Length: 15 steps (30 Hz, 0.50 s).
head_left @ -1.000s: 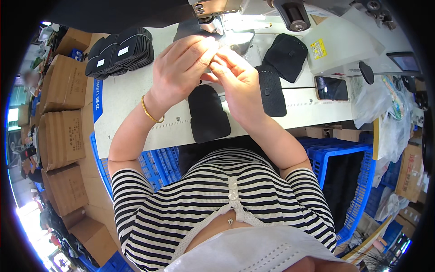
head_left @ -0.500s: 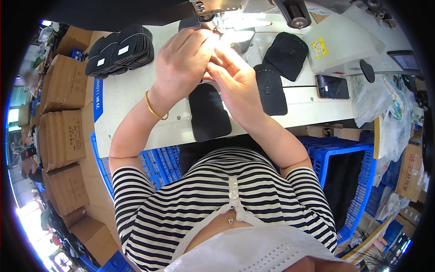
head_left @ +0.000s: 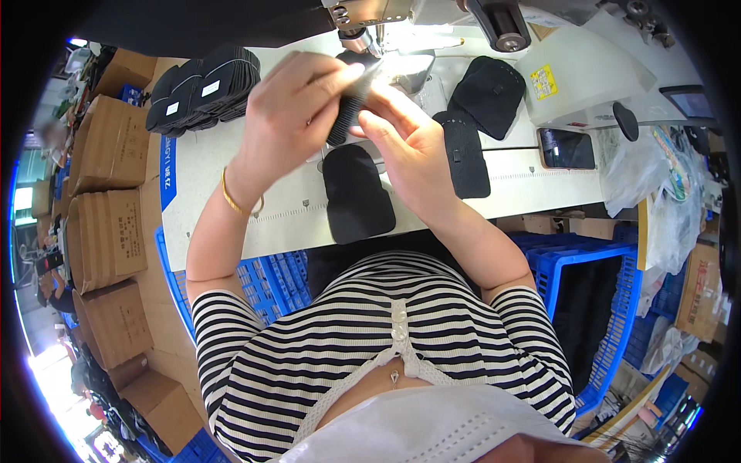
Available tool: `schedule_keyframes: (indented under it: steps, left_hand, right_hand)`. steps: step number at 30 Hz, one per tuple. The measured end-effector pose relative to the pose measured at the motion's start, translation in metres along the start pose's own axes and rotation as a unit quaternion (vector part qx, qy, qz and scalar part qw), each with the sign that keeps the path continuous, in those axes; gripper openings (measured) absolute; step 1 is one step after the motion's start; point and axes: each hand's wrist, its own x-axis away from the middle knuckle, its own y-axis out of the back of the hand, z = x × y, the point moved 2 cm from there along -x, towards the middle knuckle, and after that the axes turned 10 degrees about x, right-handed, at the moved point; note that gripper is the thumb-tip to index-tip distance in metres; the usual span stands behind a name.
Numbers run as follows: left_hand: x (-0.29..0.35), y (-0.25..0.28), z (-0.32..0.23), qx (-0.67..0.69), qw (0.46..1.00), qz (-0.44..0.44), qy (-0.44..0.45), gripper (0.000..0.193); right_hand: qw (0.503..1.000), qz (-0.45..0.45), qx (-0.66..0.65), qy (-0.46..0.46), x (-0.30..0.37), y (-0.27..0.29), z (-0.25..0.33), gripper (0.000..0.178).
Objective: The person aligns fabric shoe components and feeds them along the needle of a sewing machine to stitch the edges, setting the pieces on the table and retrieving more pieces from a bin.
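Under the sewing machine's needle area (head_left: 378, 42), a black ribbed fabric piece (head_left: 349, 116) is held up between my two hands. My left hand (head_left: 287, 116), a gold bangle on its wrist, has fingers closed along the piece's upper left side. My right hand (head_left: 409, 147) pinches the opposite side with thumb and fingers; the fingertips are partly hidden behind the fabric. Below them a black rounded fabric panel (head_left: 357, 197) lies on the white table. Another dark panel (head_left: 463, 158) lies beside my right hand, and more black panels (head_left: 488, 96) sit farther right.
Banded stacks of black panels (head_left: 204, 89) stand at the far left of the table (head_left: 285, 220). A phone (head_left: 566, 148) lies at the right near plastic bags (head_left: 641, 174). Blue crates (head_left: 552, 270) sit below the table edge, and cardboard boxes (head_left: 108, 147) line the left.
My left hand has shifted left and turned, drawing apart from my right hand. The ribbed black piece, mostly covered before, now shows between them.
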Motion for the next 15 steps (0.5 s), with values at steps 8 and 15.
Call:
schedule_keyframes:
  steps: [8, 15]
  left_hand:
    - [0.002, -0.011, -0.015, -0.007, 1.000, -0.013, -0.001, 0.034]
    - [0.012, -0.025, -0.019, -0.016, 0.999, -0.037, 0.014, 0.035]
  right_hand:
    - [0.999, 0.009, 0.014, 0.032, 0.000, 0.000, 0.003, 0.039]
    - [0.982, 0.010, 0.187, 0.012, 0.006, 0.011, -0.003, 0.027]
